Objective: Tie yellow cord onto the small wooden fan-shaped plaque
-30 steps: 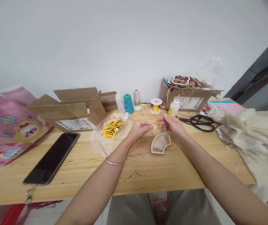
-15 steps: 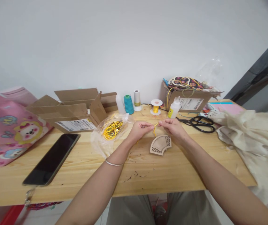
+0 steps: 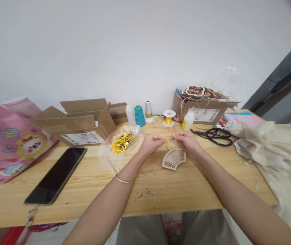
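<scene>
Between my hands runs a yellow cord point(image 3: 167, 145), which is tied to the top of a fan-shaped wooden piece point(image 3: 174, 159) with cut-out lattice ends. My left hand point(image 3: 152, 144) pinches the cord from the left, fingertips closed. On the other side my right hand point(image 3: 185, 139) pinches it too, its fingertips a short gap from the left ones. The wooden piece is just below my fingers; whether it rests on the table or hangs I cannot tell. Behind my right hand stand a spool of yellow cord point(image 3: 169, 119) and a small glue-like bottle point(image 3: 187, 119).
On the left are a phone point(image 3: 56, 175), a pink bag point(image 3: 13, 143) and an open cardboard box point(image 3: 66, 124). A plastic bag of yellow cord point(image 3: 122, 143) lies beside my left hand. Black scissors point(image 3: 219, 136), a filled box point(image 3: 204, 114) and cream cloth point(image 3: 265, 149) are at right.
My hands stay pinched on the cord, with the fingertips slightly shifted. Less cord shows stretched between them. The view has tipped slightly, moving the table a little lower in the picture.
</scene>
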A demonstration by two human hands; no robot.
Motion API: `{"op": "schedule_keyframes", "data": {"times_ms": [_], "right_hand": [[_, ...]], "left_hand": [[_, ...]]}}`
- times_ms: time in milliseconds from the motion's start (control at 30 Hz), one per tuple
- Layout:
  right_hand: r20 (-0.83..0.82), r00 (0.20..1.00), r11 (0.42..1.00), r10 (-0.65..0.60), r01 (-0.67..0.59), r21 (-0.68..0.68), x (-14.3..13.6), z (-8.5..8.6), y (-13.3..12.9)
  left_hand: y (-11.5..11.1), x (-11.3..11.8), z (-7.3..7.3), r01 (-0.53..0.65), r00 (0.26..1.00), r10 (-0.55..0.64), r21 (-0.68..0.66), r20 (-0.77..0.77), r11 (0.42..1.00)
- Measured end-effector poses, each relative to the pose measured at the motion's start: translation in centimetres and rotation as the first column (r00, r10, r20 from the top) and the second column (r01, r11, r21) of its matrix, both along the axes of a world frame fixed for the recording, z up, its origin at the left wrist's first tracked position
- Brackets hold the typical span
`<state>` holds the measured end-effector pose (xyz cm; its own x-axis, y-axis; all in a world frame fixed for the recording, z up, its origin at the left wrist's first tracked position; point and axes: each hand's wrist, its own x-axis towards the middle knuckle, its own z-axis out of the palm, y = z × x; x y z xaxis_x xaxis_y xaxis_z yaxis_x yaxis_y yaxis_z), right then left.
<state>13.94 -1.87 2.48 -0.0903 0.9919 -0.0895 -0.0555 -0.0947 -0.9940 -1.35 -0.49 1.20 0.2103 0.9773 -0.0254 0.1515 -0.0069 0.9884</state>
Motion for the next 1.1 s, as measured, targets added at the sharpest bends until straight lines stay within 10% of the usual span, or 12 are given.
{"op": "schedule_keyframes", "data": {"times_ms": [233, 600, 1100], "right_hand": [[-0.039, 0.991, 0.991, -0.128, 0.126, -0.042, -0.2, 0.5, -0.1], [-0.198, 0.973, 0.986, 0.114, -0.135, -0.096, 0.5, 0.2, 0.1], [0.426, 0.9, 0.956, 0.087, -0.195, 0.218, -0.8, -1.5, 0.1]], "left_hand": [[-0.2, 0.3, 0.1, 0.013, 1.0, -0.013, 0.016, -0.015, 1.0], [0.0, 0.0, -0.4, 0.053, 0.999, -0.053, 0.059, 0.006, 0.997], [0.1, 0.0, -0.6, 0.083, 0.997, -0.083, 0.005, 0.003, 0.996]]}}
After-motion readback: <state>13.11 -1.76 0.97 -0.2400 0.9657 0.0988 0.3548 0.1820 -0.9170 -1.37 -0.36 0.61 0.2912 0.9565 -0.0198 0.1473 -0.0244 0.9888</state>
